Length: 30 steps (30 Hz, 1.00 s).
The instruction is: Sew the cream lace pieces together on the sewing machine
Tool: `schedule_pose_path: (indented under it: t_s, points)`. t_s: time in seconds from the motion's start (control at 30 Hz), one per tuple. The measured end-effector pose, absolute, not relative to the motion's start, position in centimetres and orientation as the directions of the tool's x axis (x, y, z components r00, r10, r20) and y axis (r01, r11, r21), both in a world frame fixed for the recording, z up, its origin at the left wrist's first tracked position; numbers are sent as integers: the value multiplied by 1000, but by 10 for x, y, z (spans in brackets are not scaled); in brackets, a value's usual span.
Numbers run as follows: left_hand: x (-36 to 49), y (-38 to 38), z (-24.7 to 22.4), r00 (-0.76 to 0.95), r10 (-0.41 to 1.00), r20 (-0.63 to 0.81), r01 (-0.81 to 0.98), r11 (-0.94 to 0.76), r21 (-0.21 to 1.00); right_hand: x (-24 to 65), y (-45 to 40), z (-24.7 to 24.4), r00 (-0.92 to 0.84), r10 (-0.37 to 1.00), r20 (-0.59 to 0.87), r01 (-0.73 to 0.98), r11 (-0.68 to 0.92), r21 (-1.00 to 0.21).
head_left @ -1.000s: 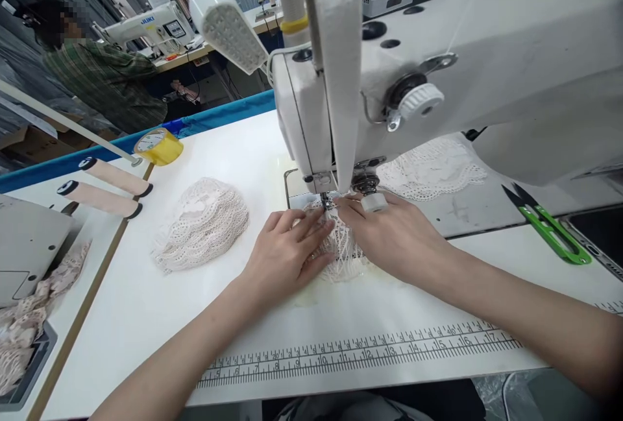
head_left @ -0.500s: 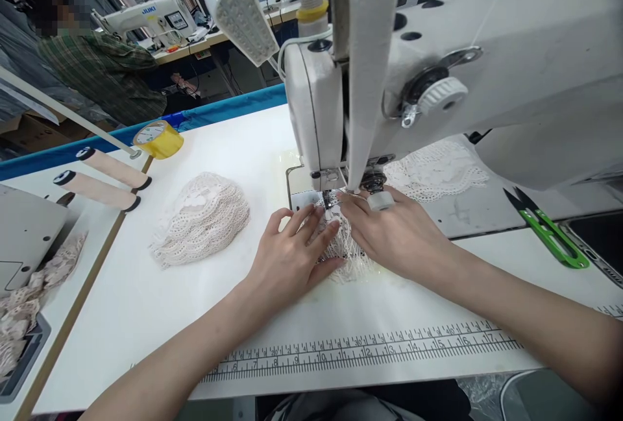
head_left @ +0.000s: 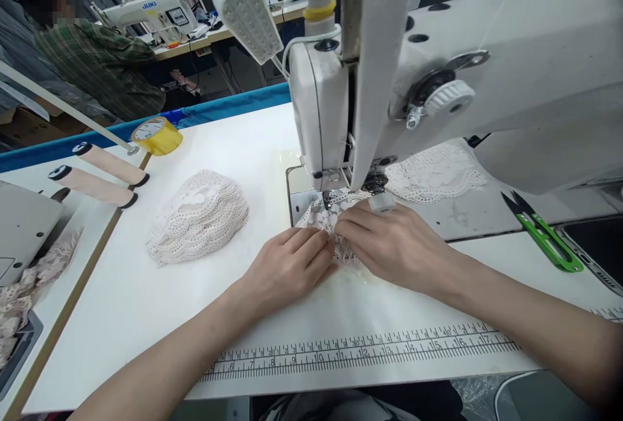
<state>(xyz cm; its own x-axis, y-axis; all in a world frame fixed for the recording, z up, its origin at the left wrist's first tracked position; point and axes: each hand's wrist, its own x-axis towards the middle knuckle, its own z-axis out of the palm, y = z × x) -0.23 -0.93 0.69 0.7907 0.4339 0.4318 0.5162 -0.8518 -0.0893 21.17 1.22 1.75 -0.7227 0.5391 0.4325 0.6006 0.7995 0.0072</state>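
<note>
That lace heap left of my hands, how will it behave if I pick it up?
The lace heap will probably flop, lying in soft folds. It looks light, being thin and full of holes, which might also snag.

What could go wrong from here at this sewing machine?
The right hand is close to the presser foot, so a slip might hurt a finger if the machine runs. The lace is full of holes, so it might snag. The left hand is at its near edge; uneven pulling could pucker it.
</note>
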Motion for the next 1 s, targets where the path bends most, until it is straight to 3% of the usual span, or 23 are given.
schedule_pose_path:
  t_s: [0.07, 0.13, 0.27, 0.4, 0.6, 1.0]
  points:
    - [-2, -9, 5, 757, 469, 455, 554, -830, -65, 213, 11, 22, -727, 560, 398, 579, 811, -83]
    - [0, -8, 3, 691, 534, 487, 597, -802, 33, 213, 11, 24, -730, 584, 356, 571, 807, -151]
    - [2, -9, 2, 623, 585, 520, 615, -777, 137, 212, 12, 21, -739, 551, 389, 573, 817, -68]
    - [3, -12, 3, 674, 564, 478, 630, -776, 28, 210, 9, 16, -754, 454, 474, 542, 838, 60]
    - [0, -15, 1, 738, 546, 397, 638, -756, -146, 212, 6, 18, -766, 450, 459, 527, 849, 46]
    - [0, -12, 2, 748, 521, 411, 629, -755, -186, 213, 6, 18, -765, 454, 457, 533, 844, 54]
